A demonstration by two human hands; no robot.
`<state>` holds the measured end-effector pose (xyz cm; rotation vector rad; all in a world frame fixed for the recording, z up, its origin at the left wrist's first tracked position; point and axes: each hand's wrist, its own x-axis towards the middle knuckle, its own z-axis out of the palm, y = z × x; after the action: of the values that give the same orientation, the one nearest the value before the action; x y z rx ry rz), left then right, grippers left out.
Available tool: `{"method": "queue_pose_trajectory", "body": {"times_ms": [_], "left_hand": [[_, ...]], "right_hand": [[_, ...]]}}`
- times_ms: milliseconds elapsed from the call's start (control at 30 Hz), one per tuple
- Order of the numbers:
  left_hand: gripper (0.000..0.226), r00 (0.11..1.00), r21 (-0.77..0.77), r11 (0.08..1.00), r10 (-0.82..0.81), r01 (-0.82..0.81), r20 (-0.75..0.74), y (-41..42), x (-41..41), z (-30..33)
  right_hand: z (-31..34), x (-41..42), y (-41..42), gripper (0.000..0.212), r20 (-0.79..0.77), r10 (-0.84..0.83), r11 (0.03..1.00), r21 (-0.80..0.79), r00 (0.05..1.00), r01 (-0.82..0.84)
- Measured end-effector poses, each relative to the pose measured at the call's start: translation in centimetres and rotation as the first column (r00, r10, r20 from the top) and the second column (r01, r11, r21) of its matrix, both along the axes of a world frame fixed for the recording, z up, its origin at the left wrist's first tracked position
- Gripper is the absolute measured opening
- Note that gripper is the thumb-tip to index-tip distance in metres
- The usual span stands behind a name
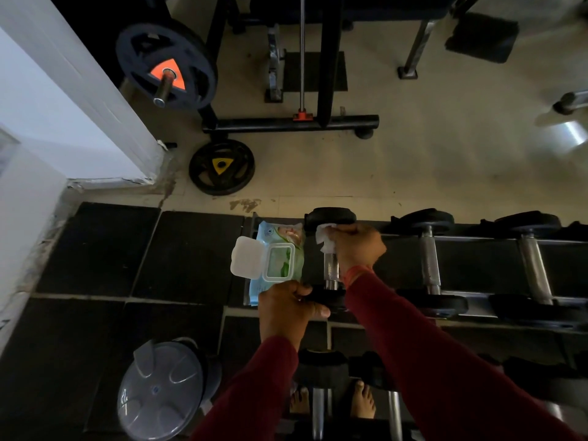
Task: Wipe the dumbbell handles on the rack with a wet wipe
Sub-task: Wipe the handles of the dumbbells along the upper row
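Observation:
The leftmost dumbbell (331,268) lies on the top shelf of the rack (477,238), its knurled chrome handle running away from me. My right hand (358,246) grips the far part of that handle with a white wet wipe (324,238) bunched under the fingers. My left hand (286,305) holds the near black head of the same dumbbell. A pack of wet wipes (280,259) with its white lid flipped open lies on the rack just left of the dumbbell.
Two more dumbbells (429,265) (534,268) sit to the right on the same shelf, and others on the lower shelf (321,370). A grey lidded bin (159,389) stands at lower left. Weight plates (221,167) and a black machine frame (292,124) stand beyond. My bare feet show below.

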<state>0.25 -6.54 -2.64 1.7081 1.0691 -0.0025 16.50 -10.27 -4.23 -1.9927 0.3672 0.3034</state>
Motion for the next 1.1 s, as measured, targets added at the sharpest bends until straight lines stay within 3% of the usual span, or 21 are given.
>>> {"method": "queue_pose_trajectory", "body": {"times_ms": [100, 233, 467, 700, 933, 1100], "left_hand": [[0.043, 1.0, 0.002, 1.0, -0.005, 0.005, -0.012, 0.0, 0.1, -0.3], [0.043, 1.0, -0.002, 1.0, -0.016, 0.016, -0.019, 0.1, 0.1, -0.4], [0.042, 1.0, -0.024, 0.999, -0.026, 0.026, 0.009, 0.4, 0.0, -0.5], [0.044, 1.0, -0.068, 0.998, -0.008, 0.01, 0.022, 0.5, 0.1, -0.6], [0.045, 1.0, -0.079, 0.997, 0.018, -0.017, 0.018, 0.4, -0.1, -0.5], [0.045, 1.0, -0.081, 0.996, 0.023, -0.021, 0.022, 0.4, -0.1, -0.5]], "right_hand": [[0.7, -0.4, 1.0, 0.029, 0.073, 0.07, 0.994, -0.086, 0.995, -0.064], [1.6, -0.5, 1.8, 0.03, 0.047, 0.088, 0.985, -0.152, 0.995, -0.08], [0.4, -0.9, 1.2, 0.023, -0.124, -0.166, 0.985, 0.026, 0.978, 0.171], [0.7, -1.0, 2.8, 0.02, -0.003, -0.031, 0.985, -0.172, 1.0, 0.03], [0.6, -1.1, 1.2, 0.022, -0.104, -0.154, 0.988, 0.006, 0.983, 0.155], [0.6, -1.1, 1.7, 0.024, -0.085, -0.102, 0.994, -0.05, 0.991, 0.098]]}}
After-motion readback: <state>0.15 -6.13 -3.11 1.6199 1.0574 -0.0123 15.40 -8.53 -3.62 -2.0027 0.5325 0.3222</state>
